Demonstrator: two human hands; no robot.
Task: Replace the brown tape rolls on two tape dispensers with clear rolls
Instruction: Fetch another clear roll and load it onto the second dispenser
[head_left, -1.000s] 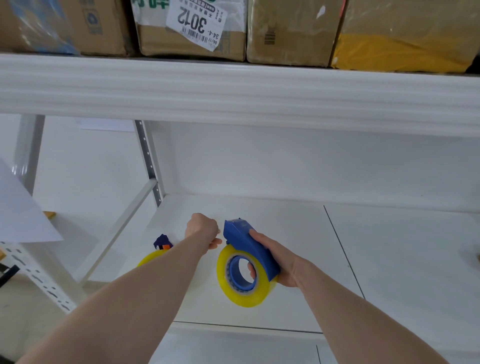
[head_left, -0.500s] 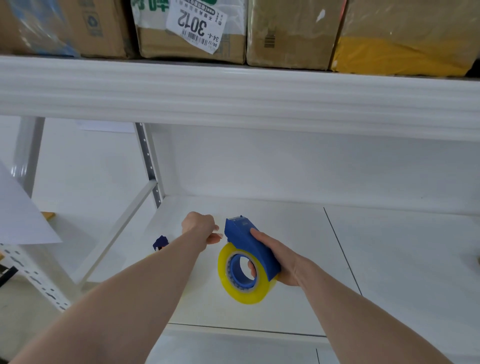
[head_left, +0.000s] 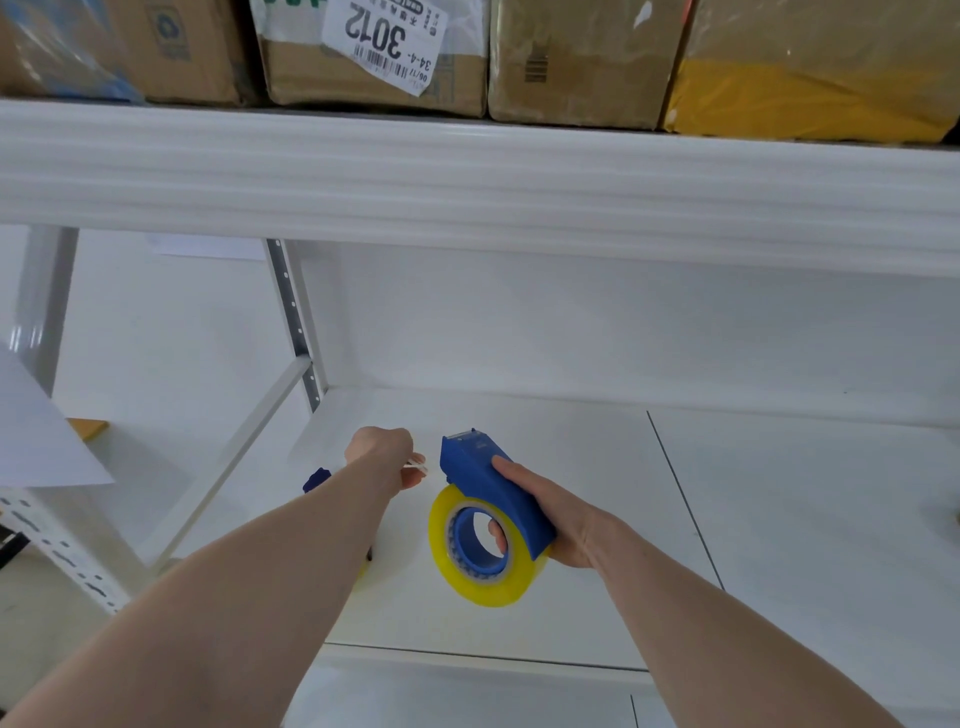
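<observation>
Gripping the blue tape dispenser around its handle, the right hand holds it in the air above the near part of the white shelf, fingertips poking through the core of the yellowish clear roll mounted on it. The left hand is closed, pinching what looks like the loose tape end just left of the dispenser's cutter. That tail will likely be thin, limp and sticky, best taken by its very tip and kept taut so it doesn't fold on itself; the dispenser seems light and rigid, its toothed edge worth avoiding. A second dispenser peeks out behind the left forearm, mostly hidden. The shelf is smooth and bare-looking white, with cardboard boxes on the tier above.
</observation>
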